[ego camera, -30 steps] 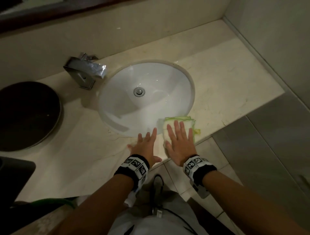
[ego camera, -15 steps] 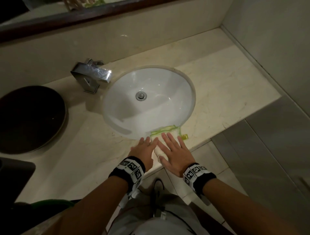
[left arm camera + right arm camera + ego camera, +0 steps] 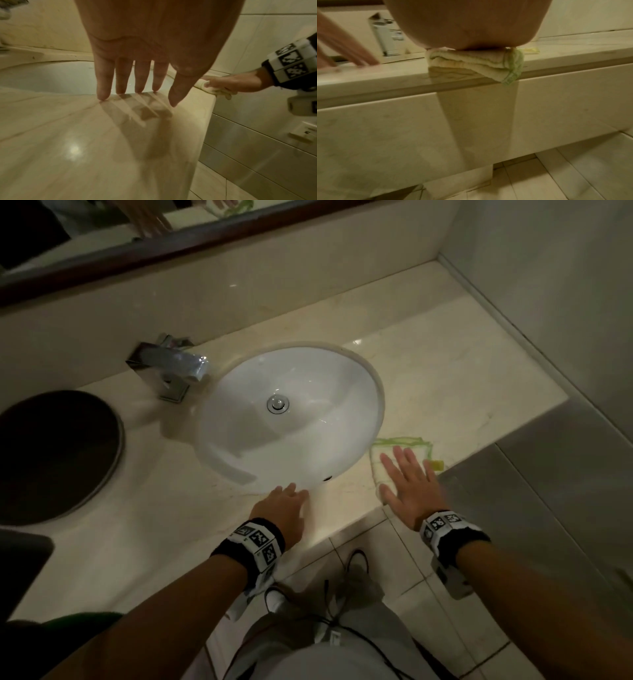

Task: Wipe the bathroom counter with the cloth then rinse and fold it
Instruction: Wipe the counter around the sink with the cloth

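The cloth had slid right along the surface under the flat right hand; the left hand rested flat, fingers straight.

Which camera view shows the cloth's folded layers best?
The right wrist view: the cloth shows stacked layers under the right hand. The head view shows only its green-edged top; the left wrist view, a distant sliver.

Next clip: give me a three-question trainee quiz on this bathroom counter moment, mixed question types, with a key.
1. True or false: the right hand lies flat on the cloth.
2. The left hand's fingertips touch: A) faucet B) counter C) drain
3. Fill in: the cloth's trim is ____.

Key: 1 true; 2 B; 3 green.
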`<state>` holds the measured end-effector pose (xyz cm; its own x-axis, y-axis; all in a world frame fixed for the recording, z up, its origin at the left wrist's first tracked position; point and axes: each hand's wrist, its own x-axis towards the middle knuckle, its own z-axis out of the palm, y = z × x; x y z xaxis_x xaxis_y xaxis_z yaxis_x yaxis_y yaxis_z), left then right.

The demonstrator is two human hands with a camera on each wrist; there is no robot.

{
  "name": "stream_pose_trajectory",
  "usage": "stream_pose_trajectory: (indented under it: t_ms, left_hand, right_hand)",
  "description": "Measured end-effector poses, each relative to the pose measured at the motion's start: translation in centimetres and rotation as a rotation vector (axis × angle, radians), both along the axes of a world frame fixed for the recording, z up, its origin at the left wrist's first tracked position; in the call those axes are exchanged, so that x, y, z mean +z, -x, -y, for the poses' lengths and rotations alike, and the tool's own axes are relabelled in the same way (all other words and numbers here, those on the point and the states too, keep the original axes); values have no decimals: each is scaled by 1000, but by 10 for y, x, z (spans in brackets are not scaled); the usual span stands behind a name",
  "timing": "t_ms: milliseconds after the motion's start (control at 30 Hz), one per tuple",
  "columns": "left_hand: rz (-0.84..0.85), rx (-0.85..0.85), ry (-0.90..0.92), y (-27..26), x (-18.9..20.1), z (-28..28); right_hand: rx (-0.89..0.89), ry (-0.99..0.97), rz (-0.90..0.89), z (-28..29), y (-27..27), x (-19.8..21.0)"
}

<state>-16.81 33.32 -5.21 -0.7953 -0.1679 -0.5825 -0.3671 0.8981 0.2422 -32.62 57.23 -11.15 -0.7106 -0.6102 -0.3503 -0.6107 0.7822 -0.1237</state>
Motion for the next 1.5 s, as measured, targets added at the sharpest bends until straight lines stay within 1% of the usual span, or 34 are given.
stream_pose_trajectory:
  t_ms: [100,167,233,300,367,467,500,733,833,967,1100,1167,1300,1367,1500]
  left_hand:
    - [-7,69,-12,18,0,-13]
    - [-24,98,-21,32,0,-22]
    - [-32,115,-30,47,0,-31]
    - [-28,126,-38,60,0,-40]
    - [-16,126,-44,74,0,-49]
    - [2,114,-33,95,-2,-64]
    - [1,104,-25,101,-3,-68]
    - [35,9,-14,145,-5,-96]
    - [93,46,-4,151,-8,-98]
    - [99,81,2,151,-8,-93]
    - [89,76,-4,155,-11,-90]
    - [92,79,-3,155,-12,-90]
    - [102,67,-7,157,-8,-92]
    - [103,61,-7,158,-6,-93]
    - [97,60,3,157,-8,-92]
  right_hand:
    - [-139,12,8,-31,47,1]
    - [-184,-7,23,-42,66,4]
    - [-191,-15,6,-42,68,2]
    - [-178,-2,-48,-35,60,-1]
    - [-122,35,-62,-26,51,-4]
    - [65,16,-59,-15,36,-11]
    - [99,33,-52,-13,32,-12]
    - [177,159,-43,-27,49,-16]
    - [134,171,-36,-42,70,-19]
    - [34,164,-41,-74,127,-20]
    - [-141,111,-43,-100,178,-10]
    - [-188,64,-29,-97,183,-7]
    - [-248,61,-31,-81,170,-7]
    - [-198,57,-35,-73,161,-9]
    - [88,140,-80,-49,116,-13]
